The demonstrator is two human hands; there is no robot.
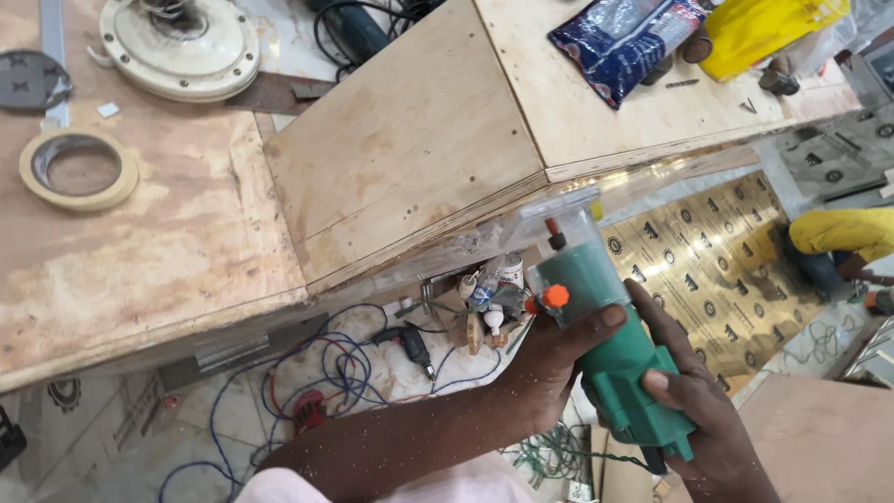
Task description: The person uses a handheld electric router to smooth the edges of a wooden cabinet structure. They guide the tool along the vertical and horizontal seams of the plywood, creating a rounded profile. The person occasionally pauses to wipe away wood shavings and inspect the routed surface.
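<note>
Both my hands grip a green hand-held router (pixel 605 326) with an orange knob and a clear base plate. My left hand (pixel 549 359) wraps its front body near the knob. My right hand (pixel 703 414) holds its rear end. The router's clear base rests against the edge of a plywood panel (pixel 400 140) that lies on the wooden workbench (pixel 140 242). A clear plastic strip runs along that panel edge.
On the bench lie a roll of masking tape (pixel 79 169), a round white disc (pixel 179 47), a blue packet (pixel 626 42) and a yellow bag (pixel 764 28). Tangled blue wires and a drill (pixel 410 346) lie on the floor below. A person in yellow (pixel 843 237) crouches at right by gold sheets.
</note>
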